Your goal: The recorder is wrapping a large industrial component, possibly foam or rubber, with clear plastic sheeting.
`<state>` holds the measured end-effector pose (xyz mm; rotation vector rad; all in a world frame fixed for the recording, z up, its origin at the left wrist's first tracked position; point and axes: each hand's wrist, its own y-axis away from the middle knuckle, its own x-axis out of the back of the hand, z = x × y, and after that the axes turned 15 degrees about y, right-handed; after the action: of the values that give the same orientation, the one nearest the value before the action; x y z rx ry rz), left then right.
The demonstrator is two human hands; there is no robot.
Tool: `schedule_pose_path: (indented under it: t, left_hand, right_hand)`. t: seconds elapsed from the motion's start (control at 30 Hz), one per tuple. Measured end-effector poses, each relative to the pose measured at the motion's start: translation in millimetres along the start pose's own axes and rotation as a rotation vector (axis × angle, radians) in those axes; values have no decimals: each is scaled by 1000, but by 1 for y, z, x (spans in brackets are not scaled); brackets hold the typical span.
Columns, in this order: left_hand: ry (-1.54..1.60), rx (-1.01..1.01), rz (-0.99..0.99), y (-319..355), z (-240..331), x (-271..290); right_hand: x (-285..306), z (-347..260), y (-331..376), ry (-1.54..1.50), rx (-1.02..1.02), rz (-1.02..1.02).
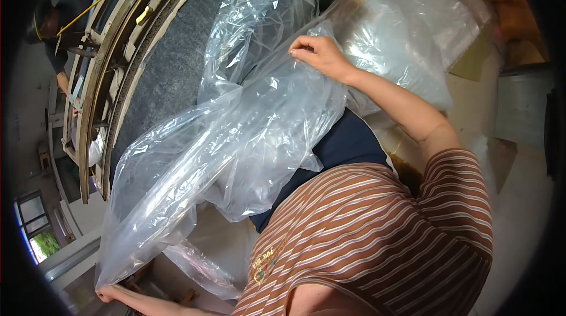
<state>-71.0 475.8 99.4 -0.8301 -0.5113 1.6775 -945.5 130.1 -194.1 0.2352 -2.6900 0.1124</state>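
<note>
A large clear plastic bag [259, 133] is spread across my lap and over the edge of a dark grey work surface. Its stretched edge runs down to the lower left, where my left hand [105, 293] is closed on a corner of it. Higher up, my right hand [321, 57] pinches the sheet's other end, with fingers pressed together. Between the two hands the film hangs in loose, shiny folds. More crumpled clear film [253, 21] lies on the grey surface [168, 74] beyond.
A heap of clear plastic bags [395, 38] stands by my right arm. Wooden rails [97, 97] border the grey surface on the far left. Behind them another person [62, 27] in dark clothes is at work. A window [38, 227] shows at lower left.
</note>
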Motion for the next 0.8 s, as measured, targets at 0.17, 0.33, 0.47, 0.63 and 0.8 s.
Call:
schedule_pose_path:
  t: [0.17, 0.33, 0.47, 0.63, 0.8]
  left_hand:
    - [-69, -44, 99, 22, 36, 30]
    - [-119, -82, 131, 36, 63, 58]
    - [-148, -89, 145, 41, 72, 74]
    - [-205, -76, 154, 54, 68, 87]
    - [-338, 16, 55, 66, 28, 92]
  right_hand:
    - [-12, -4, -5, 15, 89, 94]
    - [-24, -12, -6, 47, 176, 191]
    - [-21, -21, -6, 82, 185, 96]
    - [-17, -18, -11, 177, 306, 115]
    - [30, -39, -29, 462, 530, 266]
